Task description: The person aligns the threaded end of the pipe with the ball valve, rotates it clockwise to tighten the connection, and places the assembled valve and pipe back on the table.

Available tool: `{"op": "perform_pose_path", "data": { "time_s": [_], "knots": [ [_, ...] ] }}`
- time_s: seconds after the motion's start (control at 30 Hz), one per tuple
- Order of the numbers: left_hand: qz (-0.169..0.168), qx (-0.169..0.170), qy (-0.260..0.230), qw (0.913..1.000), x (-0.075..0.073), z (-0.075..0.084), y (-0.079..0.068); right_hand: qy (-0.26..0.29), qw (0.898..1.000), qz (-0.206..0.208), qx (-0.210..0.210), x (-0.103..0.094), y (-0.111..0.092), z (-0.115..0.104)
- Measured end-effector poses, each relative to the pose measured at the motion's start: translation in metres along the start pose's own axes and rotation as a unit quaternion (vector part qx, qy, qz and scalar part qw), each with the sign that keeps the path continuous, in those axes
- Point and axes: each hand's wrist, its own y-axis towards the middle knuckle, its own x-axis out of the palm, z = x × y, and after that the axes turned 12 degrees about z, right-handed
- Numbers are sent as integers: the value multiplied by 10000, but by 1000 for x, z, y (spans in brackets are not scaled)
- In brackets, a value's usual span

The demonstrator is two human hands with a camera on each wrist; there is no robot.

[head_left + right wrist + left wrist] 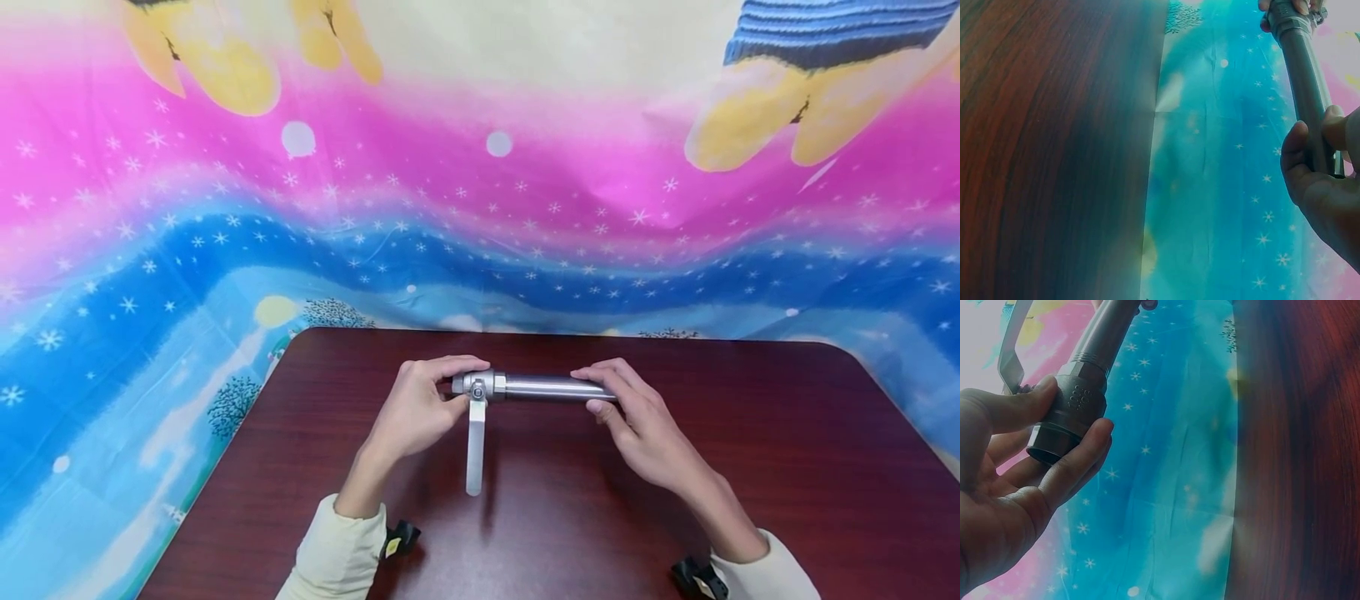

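Observation:
A metal ball valve (487,383) with a straight steel pipe (547,387) joined to one end is held level above the table, between both hands. Its flat lever handle (476,450) points toward me. My left hand (420,408) grips the valve body at the left end, thumb on the near side and fingers on the far side. In the left wrist view the valve's open round end (1052,445) faces the palm. My right hand (641,425) pinches the pipe's right end between thumb and fingers. In the right wrist view the pipe (1307,87) runs up to the valve.
Beneath the hands lies a dark red-brown wooden table (337,533) with rounded far corners. A colourful cloth (450,192) with snowflakes hangs behind it and down its left side. Black straps with small devices (401,537) sit at both wrists.

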Motion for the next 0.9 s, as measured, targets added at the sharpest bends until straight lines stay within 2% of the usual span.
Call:
{"op": "perform_pose_path", "data": {
  "time_s": [0.3,0.9],
  "knots": [
    [19,75,49,10000,0,0,0,-49,9999,-33,84,1,-2,-1],
    [66,176,103,9998,-1,-1,1,-145,9989,376,-224,5,1,-4]
  ]
}}
